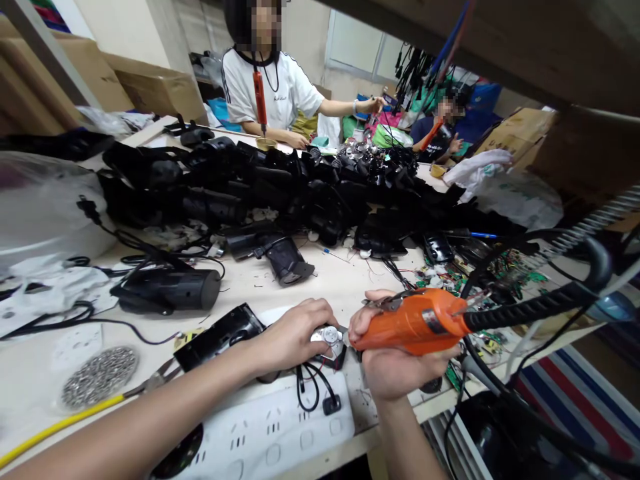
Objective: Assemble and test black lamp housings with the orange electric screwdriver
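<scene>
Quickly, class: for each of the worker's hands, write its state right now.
Left hand: closed on a small motor part.
Right hand: closed around the orange electric screwdriver.

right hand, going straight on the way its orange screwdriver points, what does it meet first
Probably the round silver part in the left hand; the orange screwdriver in the right hand aims at it, depth unclear.

The orange electric screwdriver [415, 325] is held level at near centre, tip pointing left. Just left of it, a small silver-finned motor [327, 335] trails black wires.
</scene>
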The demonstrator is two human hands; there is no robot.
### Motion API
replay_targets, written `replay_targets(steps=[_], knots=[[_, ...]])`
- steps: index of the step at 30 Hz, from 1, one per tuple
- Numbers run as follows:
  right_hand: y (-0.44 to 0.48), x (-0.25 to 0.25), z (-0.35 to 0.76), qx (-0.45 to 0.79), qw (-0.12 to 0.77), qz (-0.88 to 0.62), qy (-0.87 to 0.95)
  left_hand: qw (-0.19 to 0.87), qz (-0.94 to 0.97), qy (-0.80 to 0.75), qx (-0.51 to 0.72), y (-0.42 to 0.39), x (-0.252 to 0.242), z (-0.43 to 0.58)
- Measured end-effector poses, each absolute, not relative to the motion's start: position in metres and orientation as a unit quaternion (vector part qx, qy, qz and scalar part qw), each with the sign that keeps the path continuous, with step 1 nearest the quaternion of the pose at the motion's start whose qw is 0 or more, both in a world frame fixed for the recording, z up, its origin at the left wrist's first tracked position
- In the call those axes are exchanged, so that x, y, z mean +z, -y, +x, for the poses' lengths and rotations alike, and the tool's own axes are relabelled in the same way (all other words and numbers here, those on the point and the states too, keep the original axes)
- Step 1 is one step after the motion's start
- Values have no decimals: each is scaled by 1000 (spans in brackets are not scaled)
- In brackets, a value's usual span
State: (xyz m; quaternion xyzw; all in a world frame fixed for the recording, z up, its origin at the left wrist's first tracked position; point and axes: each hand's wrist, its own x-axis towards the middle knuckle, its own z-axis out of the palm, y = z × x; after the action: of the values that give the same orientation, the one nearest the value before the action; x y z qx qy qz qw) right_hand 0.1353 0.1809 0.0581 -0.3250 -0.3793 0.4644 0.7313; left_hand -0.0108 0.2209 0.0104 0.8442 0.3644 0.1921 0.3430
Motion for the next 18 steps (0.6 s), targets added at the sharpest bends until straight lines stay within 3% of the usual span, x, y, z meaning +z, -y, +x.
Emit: replay_targets(steps=[18], knots=[[-182, 62, 127, 465, 711, -356, 389, 350, 839, -361, 208, -221, 8, -11]])
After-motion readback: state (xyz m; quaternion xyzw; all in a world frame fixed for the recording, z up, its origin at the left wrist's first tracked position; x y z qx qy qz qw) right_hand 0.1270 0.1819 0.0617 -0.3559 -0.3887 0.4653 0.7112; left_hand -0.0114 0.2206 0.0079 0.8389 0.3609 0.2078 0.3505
